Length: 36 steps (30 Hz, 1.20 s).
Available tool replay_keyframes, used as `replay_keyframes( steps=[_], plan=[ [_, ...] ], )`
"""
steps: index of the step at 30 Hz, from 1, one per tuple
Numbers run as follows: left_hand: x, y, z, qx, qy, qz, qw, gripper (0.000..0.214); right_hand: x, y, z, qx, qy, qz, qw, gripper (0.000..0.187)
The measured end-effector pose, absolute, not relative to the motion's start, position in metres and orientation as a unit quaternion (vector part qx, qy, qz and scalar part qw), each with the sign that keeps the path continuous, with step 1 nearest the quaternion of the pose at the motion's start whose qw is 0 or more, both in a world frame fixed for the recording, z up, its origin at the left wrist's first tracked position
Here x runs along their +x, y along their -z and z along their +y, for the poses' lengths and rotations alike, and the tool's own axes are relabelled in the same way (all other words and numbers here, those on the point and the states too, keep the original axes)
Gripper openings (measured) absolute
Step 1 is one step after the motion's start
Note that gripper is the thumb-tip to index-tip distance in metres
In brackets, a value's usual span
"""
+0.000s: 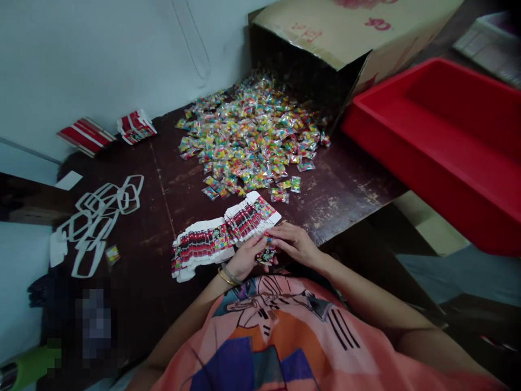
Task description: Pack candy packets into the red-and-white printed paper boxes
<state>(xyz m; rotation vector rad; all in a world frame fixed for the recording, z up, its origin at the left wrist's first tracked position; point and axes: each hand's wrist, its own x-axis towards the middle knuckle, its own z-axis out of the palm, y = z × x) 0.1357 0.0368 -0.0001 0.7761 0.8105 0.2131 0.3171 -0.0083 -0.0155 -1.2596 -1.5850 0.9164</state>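
Note:
Both my hands meet at the near edge of the dark table (163, 179). My left hand (247, 256) and my right hand (292, 242) are closed together on one small printed card packet (267, 253). Just beyond my fingers lies a fanned row of flat printed cards (222, 231), red, black and white. Farther back spreads a big heap of small clear bags of colourful candy (252, 136).
A tipped cardboard box (345, 32) lies open behind the candy heap. A red plastic tray (443, 136) stands at the right. White die-cut paper scraps (100, 214) lie at the left, with two stacks of red-and-white cards (134, 126) near the wall.

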Motion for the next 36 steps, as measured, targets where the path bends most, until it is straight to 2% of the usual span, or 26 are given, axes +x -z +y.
replay_keyframes(
  steps=[3,6,9,13,17,21,25,29,31,34,36],
  plan=[
    [0.138,0.004,0.034,0.371,-0.062,0.353,0.857,0.050,0.344,0.005,-0.026,-0.527,-0.416,-0.619,0.407,0.028],
    [0.135,0.007,0.042,0.432,-0.065,0.352,0.828,0.045,0.380,-0.012,-0.038,-0.525,-0.461,-0.654,0.289,0.028],
    [0.129,0.009,0.054,0.440,-0.101,0.394,0.801,0.042,0.393,-0.008,-0.026,-0.538,-0.389,-0.714,0.222,0.026],
    [0.125,0.008,0.061,0.403,-0.130,0.415,0.805,0.041,0.374,0.035,0.024,-0.523,-0.260,-0.775,0.241,0.048],
    [0.118,0.002,0.056,0.393,-0.118,0.412,0.814,0.042,0.364,0.059,0.060,-0.465,-0.243,-0.810,0.263,0.027],
    [0.119,0.000,0.053,0.317,-0.156,0.387,0.852,0.044,0.351,0.035,0.035,-0.460,-0.234,-0.787,0.337,0.025],
    [0.133,-0.001,0.052,0.278,-0.226,0.378,0.854,0.043,0.321,0.007,-0.005,-0.396,-0.253,-0.817,0.335,0.022],
    [0.142,-0.004,0.047,0.361,-0.178,0.398,0.824,0.033,0.307,0.004,-0.005,-0.485,-0.240,-0.756,0.368,0.029],
    [0.142,-0.004,0.044,0.411,-0.134,0.401,0.807,0.025,0.307,0.005,0.004,-0.516,-0.244,-0.727,0.380,0.026],
    [0.140,-0.003,0.043,0.437,-0.114,0.435,0.779,0.025,0.308,0.000,0.012,-0.492,-0.317,-0.710,0.392,0.014],
    [0.138,-0.003,0.045,0.434,-0.124,0.457,0.767,0.028,0.309,-0.005,0.013,-0.474,-0.368,-0.706,0.376,0.018]
  ],
)
